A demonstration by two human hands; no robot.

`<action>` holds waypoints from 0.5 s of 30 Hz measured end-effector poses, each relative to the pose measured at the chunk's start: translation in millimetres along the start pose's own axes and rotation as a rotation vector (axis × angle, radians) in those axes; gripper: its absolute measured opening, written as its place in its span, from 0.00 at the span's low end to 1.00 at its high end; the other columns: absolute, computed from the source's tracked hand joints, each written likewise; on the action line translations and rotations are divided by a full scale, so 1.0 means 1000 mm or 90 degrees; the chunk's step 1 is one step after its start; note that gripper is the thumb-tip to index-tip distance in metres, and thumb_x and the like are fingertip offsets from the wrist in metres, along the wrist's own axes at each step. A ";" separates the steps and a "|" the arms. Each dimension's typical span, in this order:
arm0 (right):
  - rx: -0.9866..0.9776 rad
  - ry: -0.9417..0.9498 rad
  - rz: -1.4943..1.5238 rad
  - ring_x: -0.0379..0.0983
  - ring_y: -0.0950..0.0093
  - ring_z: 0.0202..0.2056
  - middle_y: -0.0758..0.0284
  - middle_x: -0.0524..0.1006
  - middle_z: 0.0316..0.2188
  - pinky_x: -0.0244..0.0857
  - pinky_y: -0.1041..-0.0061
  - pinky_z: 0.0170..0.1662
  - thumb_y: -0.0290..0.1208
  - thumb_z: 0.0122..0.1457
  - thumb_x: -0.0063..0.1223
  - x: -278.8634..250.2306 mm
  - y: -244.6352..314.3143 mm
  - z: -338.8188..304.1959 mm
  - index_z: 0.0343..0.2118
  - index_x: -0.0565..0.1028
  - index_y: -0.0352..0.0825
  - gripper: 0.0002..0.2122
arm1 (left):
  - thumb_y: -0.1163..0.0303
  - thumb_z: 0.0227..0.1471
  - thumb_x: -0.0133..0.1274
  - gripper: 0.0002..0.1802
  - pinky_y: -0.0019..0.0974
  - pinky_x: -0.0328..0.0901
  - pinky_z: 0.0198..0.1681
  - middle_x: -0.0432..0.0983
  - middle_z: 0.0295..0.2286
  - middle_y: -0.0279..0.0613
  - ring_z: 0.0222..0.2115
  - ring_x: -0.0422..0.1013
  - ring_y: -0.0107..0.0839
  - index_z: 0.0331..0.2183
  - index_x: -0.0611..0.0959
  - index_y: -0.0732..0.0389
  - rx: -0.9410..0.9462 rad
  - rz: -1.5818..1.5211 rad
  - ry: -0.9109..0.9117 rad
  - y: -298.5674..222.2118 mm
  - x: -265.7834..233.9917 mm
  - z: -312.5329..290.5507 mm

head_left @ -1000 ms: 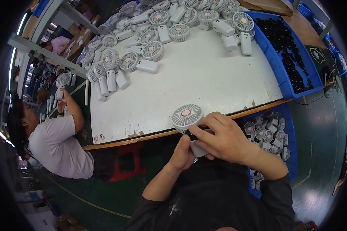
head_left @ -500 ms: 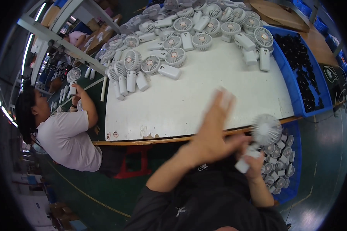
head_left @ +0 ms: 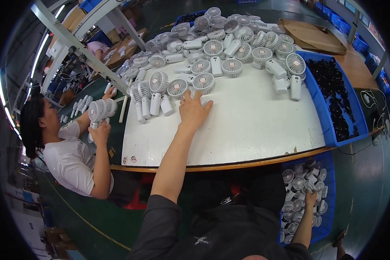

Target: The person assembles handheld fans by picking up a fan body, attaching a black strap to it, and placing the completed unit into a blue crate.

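Observation:
My left hand [head_left: 194, 110] lies flat on the white table [head_left: 247, 130] with its fingers spread, the fingertips just short of a white hand-held fan [head_left: 203, 82] at the front of a big heap of white fans [head_left: 221, 43]. It holds nothing. My right hand [head_left: 310, 198] is down below the table edge inside a blue bin [head_left: 327, 229] filled with several white fans [head_left: 297, 190]. It rests among them, and its grip is hidden by the fans around it.
A blue tray of black parts [head_left: 338, 104] stands at the table's right side, with flat cardboard [head_left: 310, 34] behind it. At the left a seated person [head_left: 69, 156] holds up a white fan [head_left: 100, 109]. Metal shelf posts [head_left: 82, 47] rise at the back left.
My right hand carried a white fan from the table edge down into the blue bin. My left hand let go of that fan and reached forward onto the table toward the heap.

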State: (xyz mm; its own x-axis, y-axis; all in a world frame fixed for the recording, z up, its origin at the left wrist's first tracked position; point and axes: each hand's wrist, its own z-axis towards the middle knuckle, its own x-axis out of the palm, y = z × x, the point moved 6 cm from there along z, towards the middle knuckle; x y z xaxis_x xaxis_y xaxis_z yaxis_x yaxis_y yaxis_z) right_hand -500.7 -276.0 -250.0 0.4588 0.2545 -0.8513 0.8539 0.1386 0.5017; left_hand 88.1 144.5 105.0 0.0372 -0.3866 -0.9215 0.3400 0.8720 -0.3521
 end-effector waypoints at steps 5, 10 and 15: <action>-0.188 0.153 0.253 0.77 0.68 0.40 0.57 0.79 0.39 0.68 0.72 0.47 0.27 0.57 0.56 -0.025 0.168 -0.066 0.45 0.75 0.26 0.14 | 0.60 0.44 0.62 0.27 0.52 0.62 0.55 0.59 0.53 0.58 0.53 0.61 0.59 0.47 0.78 0.58 0.033 -0.047 -0.057 0.005 -0.008 -0.028; -0.224 0.517 0.652 0.76 0.70 0.43 0.57 0.77 0.43 0.72 0.72 0.46 0.30 0.63 0.53 -0.062 0.346 -0.189 0.52 0.70 0.28 0.17 | 0.71 0.40 0.61 0.25 0.46 0.61 0.56 0.58 0.52 0.55 0.54 0.61 0.53 0.44 0.78 0.60 0.044 -0.415 -0.033 -0.038 -0.005 -0.117; -0.225 0.803 0.833 0.70 0.79 0.46 0.63 0.72 0.48 0.66 0.77 0.49 0.34 0.66 0.47 -0.053 0.429 -0.271 0.57 0.65 0.27 0.21 | 0.74 0.40 0.60 0.32 0.50 0.56 0.60 0.56 0.56 0.57 0.59 0.56 0.55 0.51 0.73 0.61 0.285 -0.473 0.019 -0.112 -0.013 -0.231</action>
State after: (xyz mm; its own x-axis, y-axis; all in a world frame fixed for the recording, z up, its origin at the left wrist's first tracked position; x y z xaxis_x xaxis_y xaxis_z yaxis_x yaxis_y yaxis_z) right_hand -225.3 29.0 51.6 0.1289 0.8035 0.5811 -0.0126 -0.5847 0.8112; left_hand -167.7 121.3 118.7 -0.3638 -0.7954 -0.4848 0.6048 0.1942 -0.7724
